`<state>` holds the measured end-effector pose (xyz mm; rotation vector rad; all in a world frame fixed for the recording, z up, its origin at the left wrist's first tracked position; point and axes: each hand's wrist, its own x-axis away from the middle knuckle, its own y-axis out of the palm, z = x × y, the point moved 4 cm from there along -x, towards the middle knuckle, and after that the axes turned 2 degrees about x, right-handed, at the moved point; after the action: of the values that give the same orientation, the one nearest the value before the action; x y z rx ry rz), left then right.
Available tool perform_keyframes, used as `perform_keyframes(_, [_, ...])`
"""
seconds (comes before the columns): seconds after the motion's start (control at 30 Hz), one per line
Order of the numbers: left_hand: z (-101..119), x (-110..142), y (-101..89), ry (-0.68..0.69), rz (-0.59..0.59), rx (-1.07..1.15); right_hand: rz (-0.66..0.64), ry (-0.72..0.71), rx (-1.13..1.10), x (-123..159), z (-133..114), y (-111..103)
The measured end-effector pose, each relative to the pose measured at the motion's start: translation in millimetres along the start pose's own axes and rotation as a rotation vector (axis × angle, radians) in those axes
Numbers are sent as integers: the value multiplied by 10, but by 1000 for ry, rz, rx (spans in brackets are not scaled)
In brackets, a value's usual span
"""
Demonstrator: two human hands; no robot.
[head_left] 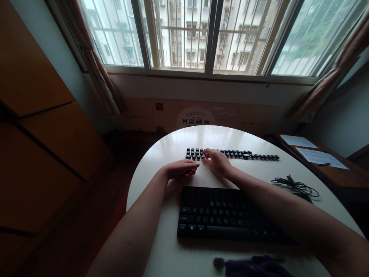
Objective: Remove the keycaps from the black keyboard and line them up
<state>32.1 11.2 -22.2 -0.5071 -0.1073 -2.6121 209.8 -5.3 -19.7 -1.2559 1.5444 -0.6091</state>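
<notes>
Head view: loose keys [250, 154] sit in rows at twelve o'clock on the tabletop [155, 154]. The keyboard [227, 229], at six o'clock, has low keys on; its top looks bare. Left hand [181, 168] curls, right hand [218, 161] bends by loose keys; can't tell if either grips any.

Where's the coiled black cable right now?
In the head view, the coiled black cable lies on the right side of the white table, just beyond the right forearm and near the keyboard's far right end.
</notes>
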Motion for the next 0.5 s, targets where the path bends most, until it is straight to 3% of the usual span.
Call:
perform_keyframes(0.2, [32, 10, 20, 1, -4, -43, 78, -111, -124, 165, -174, -490])
perform_keyframes(0.33, [42, 13, 28, -22, -21, -63, 218, -47, -503, 537, -214, -883])
perform_keyframes(0.4, [43, 12, 31, -29, -26, -80, 248, 11, -639, 777, -230, -978])
perform_keyframes(0.5, [38, 3, 32, -38, -35, -123, 120, 129, -862, 1073, -268, -928])
